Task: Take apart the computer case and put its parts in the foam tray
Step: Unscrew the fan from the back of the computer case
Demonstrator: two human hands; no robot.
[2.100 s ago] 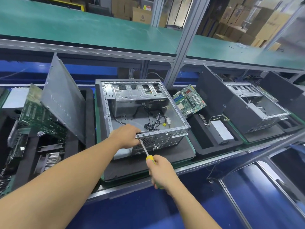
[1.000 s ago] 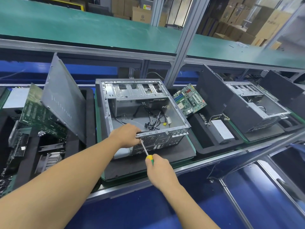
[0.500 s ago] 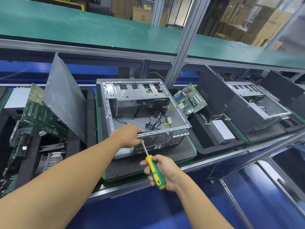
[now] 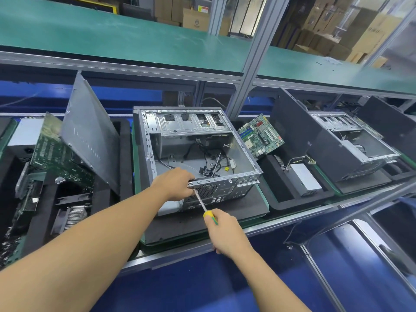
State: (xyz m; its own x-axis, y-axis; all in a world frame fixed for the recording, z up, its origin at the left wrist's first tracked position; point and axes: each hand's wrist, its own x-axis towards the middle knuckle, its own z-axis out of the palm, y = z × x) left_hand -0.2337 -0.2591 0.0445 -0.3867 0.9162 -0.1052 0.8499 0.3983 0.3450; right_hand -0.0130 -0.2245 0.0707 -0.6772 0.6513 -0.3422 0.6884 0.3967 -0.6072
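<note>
1. Grey metal case (image 4: 186, 128) lay open on the foam tray (image 4: 180, 228), mid-bench.
2. My left hand (image 4: 174, 184) gripped its near rim; my right hand (image 4: 227, 235) was closed round the screwdriver (image 4: 201, 202).
3. Risk: a tilted tip could slip off the screw and jab my left fingers.

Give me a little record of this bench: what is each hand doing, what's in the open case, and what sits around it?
left hand: grips the case by its near edge
right hand: holds a screwdriver, tip at the case's near face beside the left hand
case: open on top, resting on a foam tray
inside: loose cables
left of case: side panel, leaning
right of case: motherboard, tilted in the next tray
</note>
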